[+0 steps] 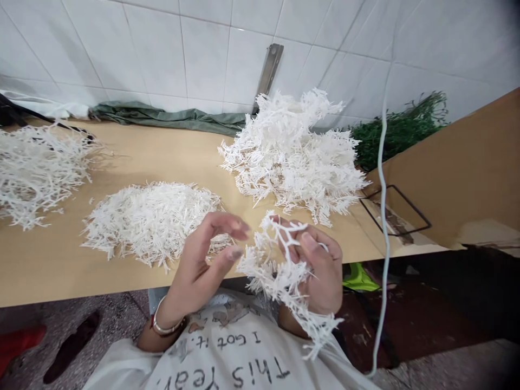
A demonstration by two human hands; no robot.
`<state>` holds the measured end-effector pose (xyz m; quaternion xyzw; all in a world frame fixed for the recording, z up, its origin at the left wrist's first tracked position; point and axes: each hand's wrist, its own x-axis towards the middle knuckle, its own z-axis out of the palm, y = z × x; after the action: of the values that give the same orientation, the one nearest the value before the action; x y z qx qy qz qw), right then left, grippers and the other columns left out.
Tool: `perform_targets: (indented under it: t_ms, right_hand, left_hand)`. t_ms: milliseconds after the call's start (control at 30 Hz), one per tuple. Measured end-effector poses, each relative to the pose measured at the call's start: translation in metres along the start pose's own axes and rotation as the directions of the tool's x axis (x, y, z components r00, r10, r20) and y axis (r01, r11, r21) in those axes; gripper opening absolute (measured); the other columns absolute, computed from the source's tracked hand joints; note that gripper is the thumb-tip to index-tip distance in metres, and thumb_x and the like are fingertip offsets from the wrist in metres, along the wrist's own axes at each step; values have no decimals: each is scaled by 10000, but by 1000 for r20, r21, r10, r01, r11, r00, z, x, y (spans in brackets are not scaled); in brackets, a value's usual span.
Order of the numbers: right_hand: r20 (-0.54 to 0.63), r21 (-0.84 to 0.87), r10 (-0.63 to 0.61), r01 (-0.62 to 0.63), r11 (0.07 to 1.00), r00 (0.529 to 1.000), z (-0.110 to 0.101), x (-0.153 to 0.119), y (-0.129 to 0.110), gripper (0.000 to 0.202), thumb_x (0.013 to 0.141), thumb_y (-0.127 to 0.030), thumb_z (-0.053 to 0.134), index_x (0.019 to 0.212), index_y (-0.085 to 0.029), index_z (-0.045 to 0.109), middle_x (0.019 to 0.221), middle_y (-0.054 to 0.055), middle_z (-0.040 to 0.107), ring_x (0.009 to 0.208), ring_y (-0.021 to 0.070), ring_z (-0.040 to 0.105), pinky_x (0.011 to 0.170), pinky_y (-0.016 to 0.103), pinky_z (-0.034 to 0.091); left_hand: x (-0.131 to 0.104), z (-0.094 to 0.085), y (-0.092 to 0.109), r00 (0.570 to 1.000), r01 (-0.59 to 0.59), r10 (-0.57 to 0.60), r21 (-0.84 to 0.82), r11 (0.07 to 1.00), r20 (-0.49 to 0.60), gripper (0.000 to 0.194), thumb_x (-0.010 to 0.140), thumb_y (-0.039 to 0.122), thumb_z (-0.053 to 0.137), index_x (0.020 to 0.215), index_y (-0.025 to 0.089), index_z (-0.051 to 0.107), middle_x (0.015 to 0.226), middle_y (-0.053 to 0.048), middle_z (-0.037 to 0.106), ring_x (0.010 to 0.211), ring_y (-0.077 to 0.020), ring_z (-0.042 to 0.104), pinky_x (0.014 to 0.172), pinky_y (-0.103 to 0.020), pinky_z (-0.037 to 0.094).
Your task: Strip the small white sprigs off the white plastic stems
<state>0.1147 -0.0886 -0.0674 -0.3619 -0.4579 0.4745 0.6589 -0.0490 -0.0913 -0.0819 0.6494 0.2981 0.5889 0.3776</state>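
Two hands, left point(239, 244) open, right point(304, 238) pinching white sprigs point(280, 276); shirt point(227, 352) reads "This Year", "I Got it."

This place looks like a small workshop for handwork. Heaps of loose white branching pieces point(156, 219) lie on a long counter point(134, 281), which is covered with brown paper or board. Behind it there is a wall of white tiles point(207, 54). A bunch of green artificial-looking foliage point(400, 132) is near a brown cardboard sheet point(479, 162), and a pale cable point(383, 189) hangs down in front. The floor point(122, 314) is speckled.
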Motion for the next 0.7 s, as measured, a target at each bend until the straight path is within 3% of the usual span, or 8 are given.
perform_targets:
  t_ms: [100, 233, 300, 433, 533, 633, 700]
  right_hand:
    - [123, -31, 36, -32, 999, 992, 0, -3, 7, 374, 871, -362, 582, 565, -175, 477, 509, -46, 398, 455, 72, 335, 508, 248, 351]
    - [143, -52, 6, 1, 999, 990, 0, -3, 14, 380, 898, -342, 560, 577, -177, 444, 526, -44, 384, 544, 87, 393, 637, 252, 388]
    - [148, -56, 0, 8, 998, 989, 0, -2, 15, 388, 900, -330, 561, 570, -176, 425, 532, -45, 382, 532, 83, 378, 629, 251, 385]
    - [177, -26, 59, -55, 998, 983, 0, -3, 15, 362, 907, -325, 545, 592, -181, 442, 555, -38, 435, 491, 79, 393, 529, 245, 364]
    - [158, -21, 98, -96, 995, 983, 2, -7, 16, 343, 899, -334, 552, 606, -181, 459, 572, -37, 433, 463, 71, 361, 461, 236, 300]
    - [85, -75, 44, -38, 996, 995, 4, -5, 17, 370, 869, -350, 579, 571, -181, 440, 549, -43, 382, 471, 74, 321, 512, 251, 352]
    - [12, -157, -19, 21, 987, 1000, 0, 2, 14, 373, 858, -356, 566, 556, -189, 426, 564, -33, 404, 487, 87, 348, 564, 278, 396]
  left_hand:
    - [3, 2, -4, 990, -89, 77, 92, 992, 121, 346, 913, 411, 531, 1175, 186, 505, 1137, -100, 557, 1049, -200, 531, 903, -332, 439]
    - [2, 6, -5, 968, -144, 105, 160, 977, 228, 100, 894, 279, 584, 912, 182, 566, 849, -23, 606, 795, -130, 543, 722, -267, 427]
    - [2, 8, -3, 962, -150, 106, 162, 975, 253, 112, 916, 227, 542, 814, 179, 550, 732, 3, 582, 698, -110, 509, 654, -252, 397]
    - [1, 10, -2, 957, -147, 117, 95, 985, 267, 188, 928, 348, 523, 861, 174, 548, 748, -12, 594, 701, -119, 515, 653, -257, 395]
    - [1, 11, -2, 954, -150, 103, 148, 978, 280, 129, 914, 247, 542, 808, 173, 539, 682, 4, 546, 646, -107, 466, 618, -253, 360]
    - [-1, 10, -4, 966, -31, 4, 99, 995, 259, 186, 911, 167, 521, 725, 176, 518, 625, 14, 508, 602, -96, 447, 585, -250, 344]
    - [-3, 7, -8, 945, 127, -85, -115, 985, 316, 230, 911, 188, 529, 683, 184, 496, 577, 23, 502, 538, -87, 452, 538, -242, 350]
